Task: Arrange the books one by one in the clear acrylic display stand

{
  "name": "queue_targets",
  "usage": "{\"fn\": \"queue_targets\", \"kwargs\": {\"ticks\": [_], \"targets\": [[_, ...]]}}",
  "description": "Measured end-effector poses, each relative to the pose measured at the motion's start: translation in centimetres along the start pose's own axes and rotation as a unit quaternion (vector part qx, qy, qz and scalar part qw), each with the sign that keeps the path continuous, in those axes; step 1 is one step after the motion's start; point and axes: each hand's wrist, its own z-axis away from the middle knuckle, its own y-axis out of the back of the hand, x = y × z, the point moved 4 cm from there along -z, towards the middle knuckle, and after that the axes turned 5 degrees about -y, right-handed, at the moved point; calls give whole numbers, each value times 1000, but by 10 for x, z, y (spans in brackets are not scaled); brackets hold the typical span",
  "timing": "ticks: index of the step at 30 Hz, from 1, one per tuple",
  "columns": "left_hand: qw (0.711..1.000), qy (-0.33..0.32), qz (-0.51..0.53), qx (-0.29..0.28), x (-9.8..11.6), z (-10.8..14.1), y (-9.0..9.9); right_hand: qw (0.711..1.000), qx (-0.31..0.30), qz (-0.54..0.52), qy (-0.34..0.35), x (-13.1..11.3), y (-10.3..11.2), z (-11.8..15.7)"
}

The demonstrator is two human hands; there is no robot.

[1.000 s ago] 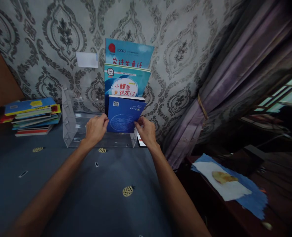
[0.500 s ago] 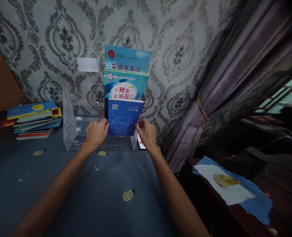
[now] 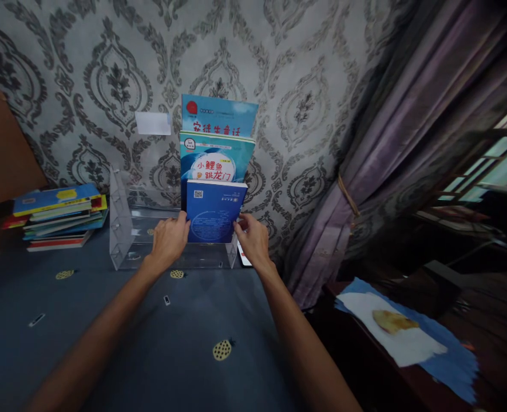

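A dark blue book stands in a front tier of the clear tiered rack, its QR code at the upper left. My left hand is closed on its left edge, and my right hand pinches its right edge. Behind it, one step higher each, rise a teal book with a white oval on its cover and a light blue book with red lettering. All three lean back slightly at the rack's right side. The left part of the rack shows bare clear shelves.
Several stacked books lie left of the rack on the dark blue tablecloth. A phone sits partly hidden behind my right hand. Patterned wallpaper backs the rack; a tied purple curtain hangs to the right. A blue-and-white cloth lies at lower right.
The view has tilted up a little, so everything sits lower in the picture. Both hands stay on the dark blue book's edges; the book shows little movement relative to the rack.
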Motion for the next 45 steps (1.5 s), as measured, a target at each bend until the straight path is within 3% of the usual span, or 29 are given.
{"fn": "queue_targets", "kwargs": {"ticks": [27, 33, 36, 39, 41, 45], "targets": [[1000, -11, 27, 1, -3, 6, 7, 1000, -10, 4, 10, -1, 11, -3], [999, -24, 36, 11, -7, 10, 11, 1000, 17, -10, 13, 1, 17, -5], [997, -47, 46, 26, -21, 18, 15, 995, 80, -56, 36, -4, 28, -2], [996, -49, 51, 59, -49, 30, 18, 980, 138, -112, 86, -21, 39, 7], [994, -28, 51, 92, -76, 38, 19, 973, 121, -138, 142, -39, 39, 18], [985, 60, 36, 159, -139, 50, 16, 948, -8, -142, 285, -83, 11, 55]]}}
